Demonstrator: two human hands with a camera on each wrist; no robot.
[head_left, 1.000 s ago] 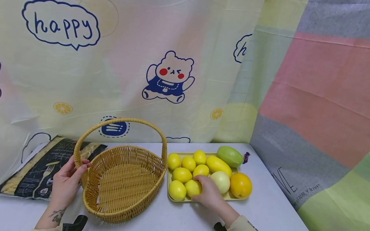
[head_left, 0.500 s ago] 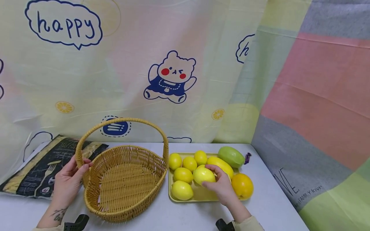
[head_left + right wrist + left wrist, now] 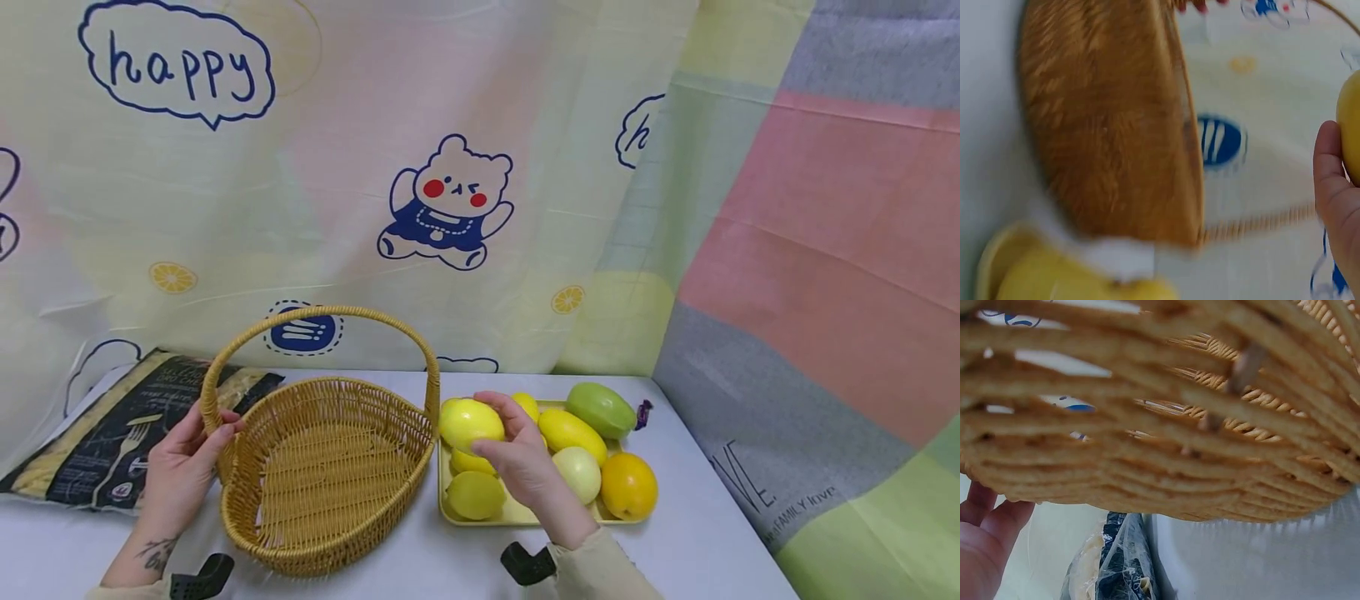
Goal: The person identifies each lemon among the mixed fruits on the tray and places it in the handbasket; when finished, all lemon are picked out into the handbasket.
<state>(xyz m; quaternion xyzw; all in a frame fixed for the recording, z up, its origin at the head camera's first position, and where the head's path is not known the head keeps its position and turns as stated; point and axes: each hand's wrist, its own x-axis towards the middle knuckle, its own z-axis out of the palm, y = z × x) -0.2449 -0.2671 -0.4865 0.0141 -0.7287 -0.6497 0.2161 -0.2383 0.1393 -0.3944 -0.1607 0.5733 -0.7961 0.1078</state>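
Observation:
A woven wicker basket [image 3: 330,471] with a tall arched handle stands on the white table, nothing inside it. My left hand [image 3: 183,458] grips the basket's left rim where the handle meets it. My right hand [image 3: 510,446] holds a yellow lemon [image 3: 470,422] lifted above the left end of the yellow tray [image 3: 525,518], close to the basket's right rim. In the tray lie more lemons [image 3: 475,495], a yellow mango [image 3: 572,432], a pale round fruit [image 3: 580,473], an orange [image 3: 627,486] and a green fruit [image 3: 598,409]. The left wrist view is filled by basket [image 3: 1166,419] weave; the right wrist view is blurred.
A dark food packet [image 3: 112,433] lies at the table's far left, behind the left hand. A printed curtain [image 3: 450,183] hangs right behind the table. Patchwork cloth [image 3: 817,333] covers the right side. The table's right edge runs just past the tray.
My right hand took a lemon from the tray's front, lifted it and carried it left towards the basket. The left hand has kept its hold on the basket rim.

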